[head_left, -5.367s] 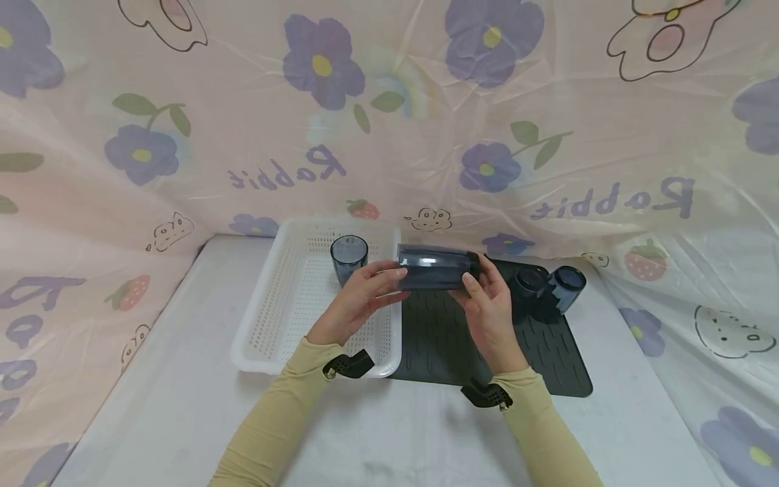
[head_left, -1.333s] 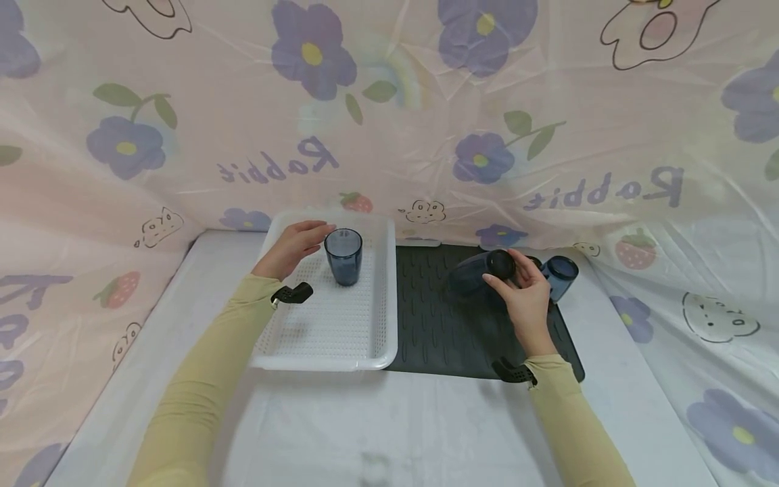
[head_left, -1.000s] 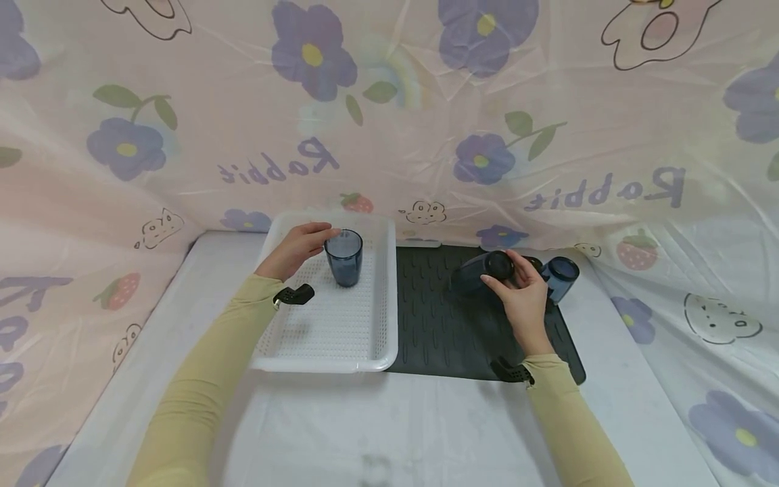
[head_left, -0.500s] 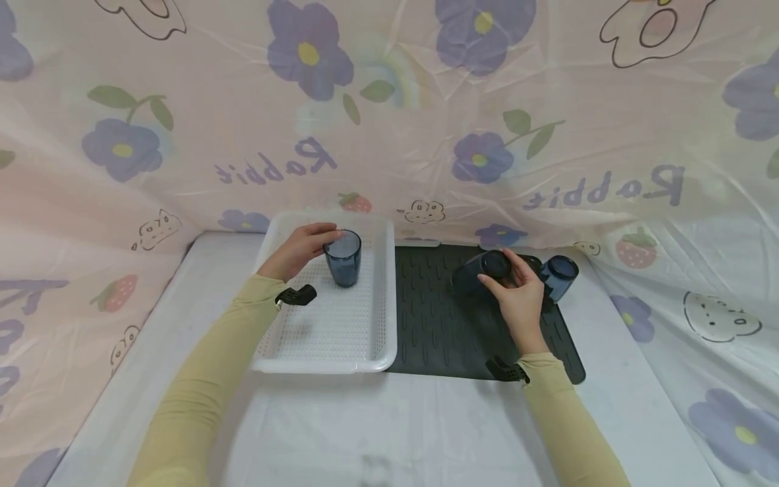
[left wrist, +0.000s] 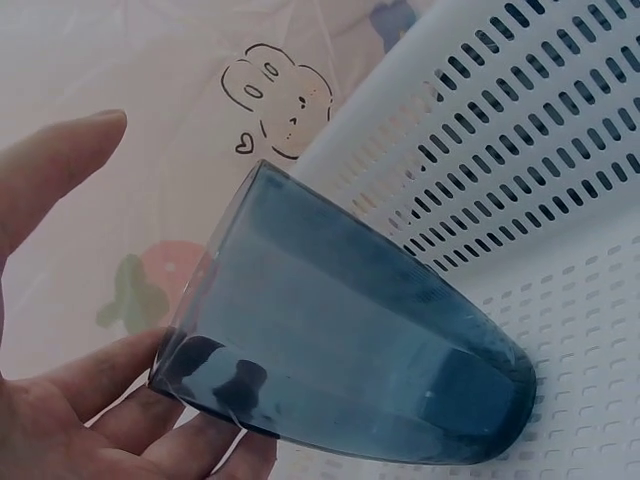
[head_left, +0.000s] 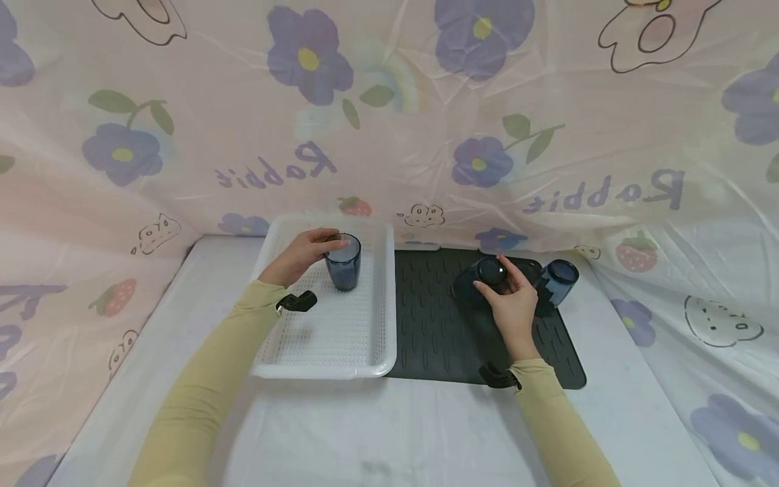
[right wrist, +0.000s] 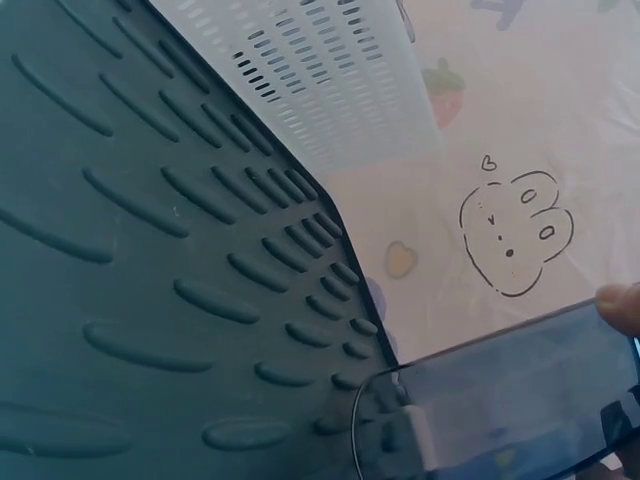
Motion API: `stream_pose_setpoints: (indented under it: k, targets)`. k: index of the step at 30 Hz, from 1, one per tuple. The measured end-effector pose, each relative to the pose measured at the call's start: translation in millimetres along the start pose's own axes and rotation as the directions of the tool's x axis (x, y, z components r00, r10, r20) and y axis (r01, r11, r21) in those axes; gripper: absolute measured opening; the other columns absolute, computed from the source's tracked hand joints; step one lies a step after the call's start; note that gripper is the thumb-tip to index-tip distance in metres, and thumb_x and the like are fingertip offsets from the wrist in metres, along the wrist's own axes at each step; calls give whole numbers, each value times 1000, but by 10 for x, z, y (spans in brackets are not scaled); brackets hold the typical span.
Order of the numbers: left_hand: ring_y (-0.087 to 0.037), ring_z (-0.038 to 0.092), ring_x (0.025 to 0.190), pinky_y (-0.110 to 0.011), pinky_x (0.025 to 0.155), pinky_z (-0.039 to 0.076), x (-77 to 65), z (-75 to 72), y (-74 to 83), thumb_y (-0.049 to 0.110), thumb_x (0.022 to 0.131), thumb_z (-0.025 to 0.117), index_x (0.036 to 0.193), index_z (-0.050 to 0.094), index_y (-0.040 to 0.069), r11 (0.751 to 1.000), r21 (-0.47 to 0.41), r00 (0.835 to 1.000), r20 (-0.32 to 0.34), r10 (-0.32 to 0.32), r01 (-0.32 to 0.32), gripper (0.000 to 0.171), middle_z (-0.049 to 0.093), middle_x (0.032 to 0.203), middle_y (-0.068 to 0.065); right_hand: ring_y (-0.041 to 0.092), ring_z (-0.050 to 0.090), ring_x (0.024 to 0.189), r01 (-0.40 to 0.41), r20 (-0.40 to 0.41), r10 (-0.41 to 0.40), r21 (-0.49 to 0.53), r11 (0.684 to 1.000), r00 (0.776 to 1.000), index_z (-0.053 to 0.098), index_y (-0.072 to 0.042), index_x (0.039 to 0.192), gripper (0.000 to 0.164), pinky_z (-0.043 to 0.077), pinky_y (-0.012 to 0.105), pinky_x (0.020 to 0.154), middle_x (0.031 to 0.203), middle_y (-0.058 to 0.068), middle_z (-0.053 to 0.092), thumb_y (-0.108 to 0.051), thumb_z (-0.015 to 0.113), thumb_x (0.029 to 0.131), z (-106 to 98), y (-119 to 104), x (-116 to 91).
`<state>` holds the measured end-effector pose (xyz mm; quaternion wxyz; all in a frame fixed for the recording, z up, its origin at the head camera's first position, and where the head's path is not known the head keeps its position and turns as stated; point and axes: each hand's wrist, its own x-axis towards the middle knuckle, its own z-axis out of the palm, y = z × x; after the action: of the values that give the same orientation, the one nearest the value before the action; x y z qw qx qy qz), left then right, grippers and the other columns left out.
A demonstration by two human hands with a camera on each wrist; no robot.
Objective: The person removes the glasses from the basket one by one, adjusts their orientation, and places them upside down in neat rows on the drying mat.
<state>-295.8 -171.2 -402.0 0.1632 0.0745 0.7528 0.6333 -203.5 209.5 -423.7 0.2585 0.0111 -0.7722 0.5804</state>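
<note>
A blue tinted drinking glass (head_left: 344, 272) (left wrist: 350, 300) stands upright in the white perforated basket (head_left: 322, 372). My left hand (head_left: 297, 258) reaches over it from the left. In the left wrist view several fingers touch it near the rim, while the thumb stays apart from the glass. Over the dark drying mat (head_left: 429, 318), my right hand (head_left: 516, 310) pinches another blue glass (head_left: 490, 270) (right wrist: 515, 400) near its base. That one is turned bottom up and tilted, its rim close to the mat; I cannot tell whether they touch.
At the mat's far right corner an upturned blue glass (head_left: 560, 279) stands, with something dark beside it partly hidden by my right hand. A patterned curtain (head_left: 389, 135) rises behind the white table (head_left: 365, 433). The basket's right edge adjoins the mat.
Earlier both hands held one glass level between basket and mat. Since then my right hand has brought it over the mat, bottom up, shifting slightly left lately. My left hand has reached the basket's glass.
</note>
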Motion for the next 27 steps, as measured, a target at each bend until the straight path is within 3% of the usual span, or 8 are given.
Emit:
stream_pose_setpoints:
  k: [11,20,27]
  targets:
    - [-25,24,140,-40,114,24,-7,1,-43,33,92,66,149,28,5,1000,-16,1000,28,4,-3,75,31,151,-10,30,50,124,-6,-6,6,4,1000,1000,52,4,133,63,44,41,100,133,20,53,9,77,75,38,82,-29]
    - [-30,28,138,-46,113,26,-63,23,-1,11,85,74,148,33,7,1000,-19,1000,24,17,-16,75,34,149,-12,29,53,122,3,-39,-3,9,1000,999,55,3,131,61,45,44,99,131,20,55,8,78,75,71,90,-14]
    - [-27,25,140,-46,112,28,-44,-4,-72,3,80,77,149,32,10,998,-28,998,35,53,-52,82,30,152,-13,27,55,120,-11,-66,11,10,1000,998,55,-3,134,64,49,35,95,132,16,55,5,79,75,94,312,66]
